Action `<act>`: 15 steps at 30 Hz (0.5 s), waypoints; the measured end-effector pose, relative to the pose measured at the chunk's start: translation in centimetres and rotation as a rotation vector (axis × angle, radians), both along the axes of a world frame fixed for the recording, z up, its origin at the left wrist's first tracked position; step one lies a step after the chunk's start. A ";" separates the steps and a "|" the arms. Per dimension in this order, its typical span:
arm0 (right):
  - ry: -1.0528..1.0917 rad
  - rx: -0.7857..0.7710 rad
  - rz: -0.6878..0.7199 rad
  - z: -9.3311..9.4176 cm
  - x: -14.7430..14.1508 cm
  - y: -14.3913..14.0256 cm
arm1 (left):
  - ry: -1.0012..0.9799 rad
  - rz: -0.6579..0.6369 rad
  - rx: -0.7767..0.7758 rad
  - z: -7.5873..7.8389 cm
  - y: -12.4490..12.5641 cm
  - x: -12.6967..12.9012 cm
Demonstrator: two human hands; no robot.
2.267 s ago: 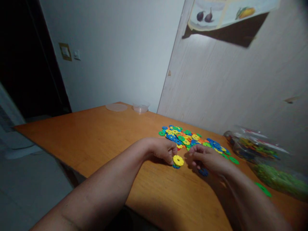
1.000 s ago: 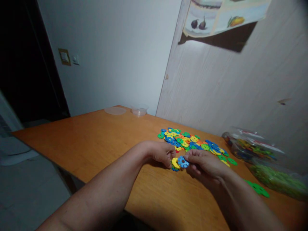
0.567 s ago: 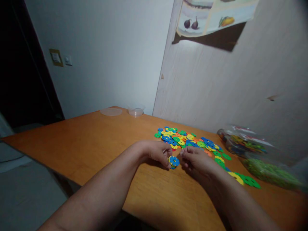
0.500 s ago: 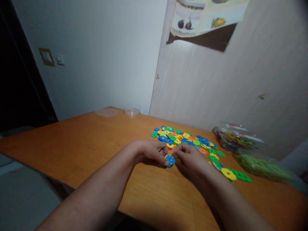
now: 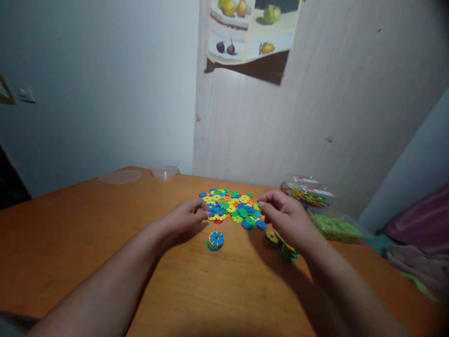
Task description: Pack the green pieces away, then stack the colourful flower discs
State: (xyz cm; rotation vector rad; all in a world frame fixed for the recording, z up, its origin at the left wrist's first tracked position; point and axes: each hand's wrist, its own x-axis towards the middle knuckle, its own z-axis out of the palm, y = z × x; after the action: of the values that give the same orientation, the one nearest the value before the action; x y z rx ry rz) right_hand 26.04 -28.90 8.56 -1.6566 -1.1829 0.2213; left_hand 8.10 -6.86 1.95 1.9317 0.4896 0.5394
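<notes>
Apparently empty hands (image 5: 184, 216) beside disc pile (image 5: 231, 209)

orange wooden table (image 5: 87, 243), scattered coloured discs (image 5: 231, 208), clear bags (image 5: 315, 206), plastic bowl (image 5: 164, 172)

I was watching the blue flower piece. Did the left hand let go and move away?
Yes. The left hand moved off the stacked blue piece, back toward the colourful pile.
</notes>
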 end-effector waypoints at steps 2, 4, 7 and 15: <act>0.036 -0.022 -0.087 0.3 3.4 -2.2 | -0.020 0.067 0.094 0.3 0.3 0.1; 0.038 -0.078 -0.162 -0.1 6.9 -4.2 | -0.042 0.126 0.191 0.7 0.4 0.1; -0.005 -0.205 -0.190 -1.7 11.3 -6.7 | -0.071 0.197 0.314 1.0 0.2 0.0; -0.073 -0.456 0.016 -6.7 14.6 -8.1 | -0.147 0.387 0.609 0.9 -1.4 -0.1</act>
State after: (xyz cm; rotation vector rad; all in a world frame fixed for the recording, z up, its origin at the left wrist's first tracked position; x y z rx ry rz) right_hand 40.63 -37.01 1.82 -2.0635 -1.2644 0.4723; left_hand 8.00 -8.23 2.84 2.3542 0.6619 1.1802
